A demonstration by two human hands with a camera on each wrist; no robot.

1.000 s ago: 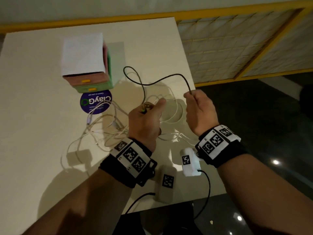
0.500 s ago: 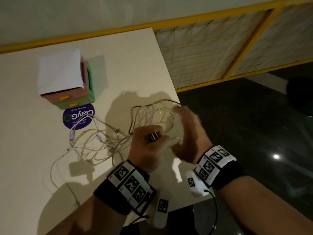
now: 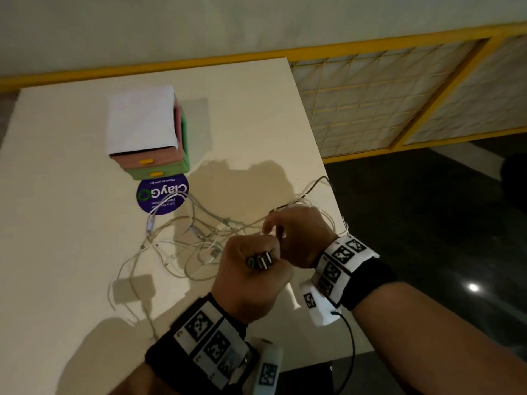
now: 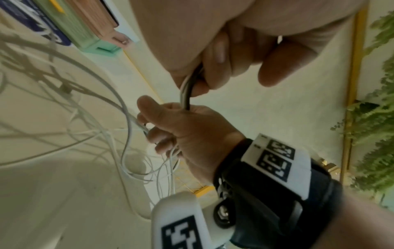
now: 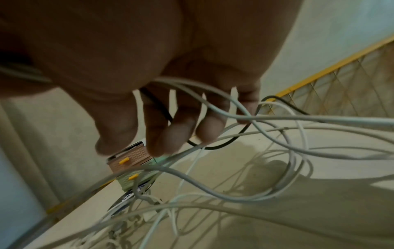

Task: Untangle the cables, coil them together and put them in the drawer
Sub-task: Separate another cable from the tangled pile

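Thin white cables (image 3: 182, 246) sprawl tangled across the cream table (image 3: 57, 223). The left hand (image 3: 251, 277) closes around bunched plug ends; the right hand (image 3: 299, 238), fingers curled, apparently grips strands, partly hidden. The small drawer box (image 3: 151, 163) stands shut beyond.

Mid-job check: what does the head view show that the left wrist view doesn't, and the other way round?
Only the head view: the plugs sticking out of the left hand, the whole table, and the loose tangle on it.

Only the left wrist view: white and black cable strands running between the left hand's fingers and the right hand.

Both: the right hand, the drawer box, the purple sticker.
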